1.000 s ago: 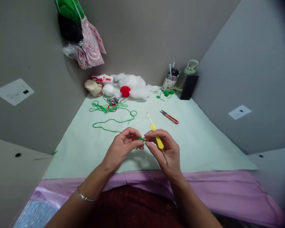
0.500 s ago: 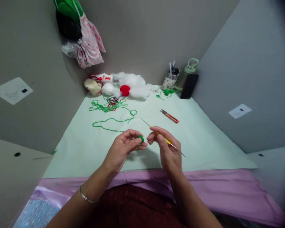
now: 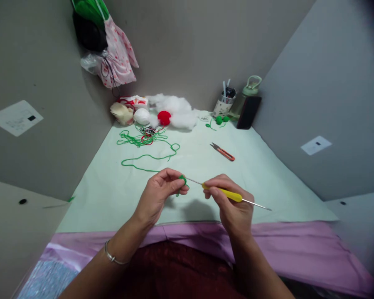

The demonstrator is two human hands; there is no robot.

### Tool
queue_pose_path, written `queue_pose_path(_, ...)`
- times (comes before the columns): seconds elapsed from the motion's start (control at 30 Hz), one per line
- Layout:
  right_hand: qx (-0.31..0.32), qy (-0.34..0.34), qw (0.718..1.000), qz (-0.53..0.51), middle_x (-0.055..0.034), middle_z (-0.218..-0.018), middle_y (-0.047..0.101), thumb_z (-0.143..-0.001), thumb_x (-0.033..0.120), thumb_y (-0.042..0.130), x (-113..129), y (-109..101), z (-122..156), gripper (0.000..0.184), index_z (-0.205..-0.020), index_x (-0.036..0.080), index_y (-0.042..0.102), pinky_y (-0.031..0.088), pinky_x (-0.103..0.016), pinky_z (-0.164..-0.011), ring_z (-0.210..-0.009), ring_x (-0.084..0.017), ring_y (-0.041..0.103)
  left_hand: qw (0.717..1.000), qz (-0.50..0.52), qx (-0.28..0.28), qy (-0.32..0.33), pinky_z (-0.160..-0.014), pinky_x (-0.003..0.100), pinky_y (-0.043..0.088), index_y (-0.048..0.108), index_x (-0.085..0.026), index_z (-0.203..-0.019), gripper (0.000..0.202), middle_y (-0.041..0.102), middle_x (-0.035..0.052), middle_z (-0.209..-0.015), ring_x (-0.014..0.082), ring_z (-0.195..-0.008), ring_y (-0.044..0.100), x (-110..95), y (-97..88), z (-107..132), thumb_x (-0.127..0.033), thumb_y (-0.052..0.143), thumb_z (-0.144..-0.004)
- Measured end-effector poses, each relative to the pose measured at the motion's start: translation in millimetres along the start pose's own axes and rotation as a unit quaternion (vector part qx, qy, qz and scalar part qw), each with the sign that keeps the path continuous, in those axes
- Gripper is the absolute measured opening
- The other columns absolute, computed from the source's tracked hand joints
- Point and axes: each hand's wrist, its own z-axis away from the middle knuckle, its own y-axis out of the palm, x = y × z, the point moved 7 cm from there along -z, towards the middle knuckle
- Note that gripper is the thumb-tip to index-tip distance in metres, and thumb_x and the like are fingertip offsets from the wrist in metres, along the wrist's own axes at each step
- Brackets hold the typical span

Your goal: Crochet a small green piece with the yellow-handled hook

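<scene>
Between thumb and fingers, my left hand (image 3: 157, 193) pinches a small green crochet piece (image 3: 183, 180), partly hidden by the fingertips. My right hand (image 3: 233, 203) grips a crochet hook (image 3: 233, 195) by its yellow handle, pen-like. The hook's thin metal tip meets the green piece; whether it is inside a stitch I cannot tell. From behind my left hand a strand of green yarn (image 3: 137, 157) runs up the table to a loose green tangle (image 3: 139, 138).
Orange-handled thread snips (image 3: 222, 152) lie beyond my right hand. Along the back are white stuffing (image 3: 177, 110), a red ball (image 3: 164, 118), a white yarn ball (image 3: 142, 116), small green pieces (image 3: 219, 120), a pen holder (image 3: 223, 106), a phone (image 3: 248, 113) and a bottle (image 3: 237, 106). Grey partitions surround the table.
The crochet hook has swung from slanting upward to a flatter angle, bringing its tip against the green piece. My right hand has shifted right and down; my left hand moved slightly left.
</scene>
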Motion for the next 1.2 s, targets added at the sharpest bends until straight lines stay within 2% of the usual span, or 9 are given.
queue_pose_path(0.33,0.012,-0.015,0.998,0.060,-0.0017,-0.078,0.072,-0.093,0.023,0.072,3,2,-1,0.009,-0.091,0.025,0.081,0.051,-0.032,-0.062,-0.068,-0.016,0.065,1.000,-0.025,0.006,0.005,-0.070,0.027,0.057,0.070,-0.017,-0.082,0.029,0.073,-0.0006,-0.070,0.0147,-0.065,0.072,0,0.4,-1,-0.030,0.093,-0.069)
queue_pose_path(0.57,0.024,-0.057,0.993,0.097,-0.0011,-0.080,0.073,-0.094,0.017,0.071,12,4,3,0.013,-0.094,0.026,0.080,0.052,-0.033,-0.067,-0.071,-0.016,0.064,0.999,-0.035,0.021,0.019,-0.071,0.026,0.056,0.070,-0.017,-0.083,0.025,0.074,-0.0005,-0.070,0.0139,-0.066,0.072,0,0.9,-1,-0.028,0.090,-0.074)
queue_pose_path(0.8,0.008,0.023,0.999,-0.036,-0.0002,-0.075,0.068,-0.094,0.026,0.071,-10,7,-1,0.010,-0.097,0.025,0.081,0.051,-0.031,-0.060,-0.064,-0.015,0.064,0.997,-0.007,0.075,-0.034,-0.066,0.027,0.056,0.071,-0.017,-0.084,0.030,0.071,-0.0004,-0.069,0.0138,-0.062,0.069,5,13.3,3,-0.033,0.093,-0.071)
queue_pose_path(0.9,-0.002,0.022,0.998,-0.061,0.0001,-0.075,0.068,-0.096,0.025,0.069,-12,7,-4,0.012,-0.097,0.026,0.081,0.052,-0.031,-0.063,-0.066,-0.014,0.063,0.997,0.011,0.074,-0.031,-0.064,0.026,0.056,0.070,-0.017,-0.086,0.034,0.068,-0.0023,-0.070,0.0124,-0.060,0.068,4,15.1,3,-0.033,0.094,-0.069)
queue_pose_path(1.1,-0.033,-0.044,0.997,0.054,-0.0007,-0.080,0.073,-0.095,0.018,0.070,5,5,0,0.016,-0.097,0.029,0.082,0.051,-0.033,-0.068,-0.074,-0.016,0.066,0.997,0.022,0.063,-0.040,-0.062,0.023,0.053,0.059,-0.018,-0.082,0.040,0.063,-0.0054,-0.066,0.0107,-0.059,0.066,4,14.2,5,-0.032,0.094,-0.071)
queue_pose_path(1.2,-0.037,-0.049,0.996,0.065,-0.0011,-0.080,0.073,-0.096,0.018,0.069,8,5,2,0.016,-0.097,0.027,0.081,0.052,-0.033,-0.068,-0.074,-0.017,0.066,0.995,0.049,0.066,-0.049,-0.062,0.021,0.053,0.058,-0.018,-0.083,0.038,0.063,-0.0053,-0.067,0.0098,-0.061,0.066,5,12.6,6,-0.030,0.093,-0.073)
